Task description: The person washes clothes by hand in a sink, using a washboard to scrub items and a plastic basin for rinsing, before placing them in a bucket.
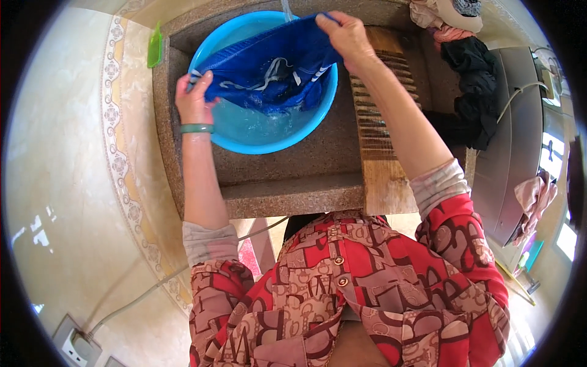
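Observation:
Stretched between my two hands is a wet blue garment [257,69] with a white drawstring [263,82] and white stripes. My left hand [195,91], with a green bangle at the wrist, pinches its left end over the rim of a light blue plastic basin [270,149]. Higher up at the right, my right hand [348,39] grips the garment's other corner. The lower part of the cloth hangs into cloudy water [247,126] in the basin. A thin stream of water [287,10] falls behind the cloth at the top.
The basin stands in a speckled stone sink [293,197]. A ridged wooden washboard [380,124] leans over the front edge on the right. Dark clothes [472,91] lie along the right rim, beside a grey appliance [509,137]. A green plastic item [155,48] rests at the left rim.

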Available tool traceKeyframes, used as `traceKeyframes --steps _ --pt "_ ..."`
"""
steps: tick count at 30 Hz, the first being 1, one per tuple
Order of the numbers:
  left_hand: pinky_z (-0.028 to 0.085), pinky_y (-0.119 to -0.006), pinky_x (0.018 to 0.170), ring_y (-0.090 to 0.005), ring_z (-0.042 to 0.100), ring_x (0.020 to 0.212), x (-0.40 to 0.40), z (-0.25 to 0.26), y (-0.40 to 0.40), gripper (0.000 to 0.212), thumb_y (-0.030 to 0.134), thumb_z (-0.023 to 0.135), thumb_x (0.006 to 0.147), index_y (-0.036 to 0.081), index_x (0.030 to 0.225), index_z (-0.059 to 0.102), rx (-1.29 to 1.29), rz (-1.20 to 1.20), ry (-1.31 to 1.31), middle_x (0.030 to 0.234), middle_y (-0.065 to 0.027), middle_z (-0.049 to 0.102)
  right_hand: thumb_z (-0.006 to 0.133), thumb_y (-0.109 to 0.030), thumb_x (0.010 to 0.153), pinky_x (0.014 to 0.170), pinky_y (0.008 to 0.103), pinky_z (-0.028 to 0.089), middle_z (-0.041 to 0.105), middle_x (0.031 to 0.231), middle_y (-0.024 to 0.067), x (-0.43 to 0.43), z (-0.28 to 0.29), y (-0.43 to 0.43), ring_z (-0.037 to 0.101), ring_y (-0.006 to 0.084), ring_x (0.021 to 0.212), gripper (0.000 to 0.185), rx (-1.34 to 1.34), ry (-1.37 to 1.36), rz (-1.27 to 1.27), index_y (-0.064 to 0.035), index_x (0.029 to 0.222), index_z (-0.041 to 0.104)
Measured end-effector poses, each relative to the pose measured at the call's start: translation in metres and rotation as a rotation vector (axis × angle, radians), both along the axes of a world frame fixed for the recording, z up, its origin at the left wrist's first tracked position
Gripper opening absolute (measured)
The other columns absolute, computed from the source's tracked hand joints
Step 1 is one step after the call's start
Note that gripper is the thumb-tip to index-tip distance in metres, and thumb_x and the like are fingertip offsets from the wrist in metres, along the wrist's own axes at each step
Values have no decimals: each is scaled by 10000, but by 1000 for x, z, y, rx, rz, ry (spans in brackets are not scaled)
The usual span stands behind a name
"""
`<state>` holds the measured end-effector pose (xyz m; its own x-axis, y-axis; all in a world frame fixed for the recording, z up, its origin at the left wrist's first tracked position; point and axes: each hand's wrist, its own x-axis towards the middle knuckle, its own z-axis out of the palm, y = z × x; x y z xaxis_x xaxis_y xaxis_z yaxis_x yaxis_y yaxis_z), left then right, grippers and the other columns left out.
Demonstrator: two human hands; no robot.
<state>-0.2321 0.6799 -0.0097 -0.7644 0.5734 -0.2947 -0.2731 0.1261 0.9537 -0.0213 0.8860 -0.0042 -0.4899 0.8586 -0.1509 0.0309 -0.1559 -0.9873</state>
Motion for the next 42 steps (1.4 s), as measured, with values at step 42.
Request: traceKeyframes --steps 42 --pt "577 -406 476 -325 589 810 5 -40 -46 316 33 376 887 183 1117 532 -331 4 -51 1131 -144 502 486 -83 775 845 392 483 634 983 198 3 -30 -37 607 355 920 302 339 -596 270 -151 1010 662"
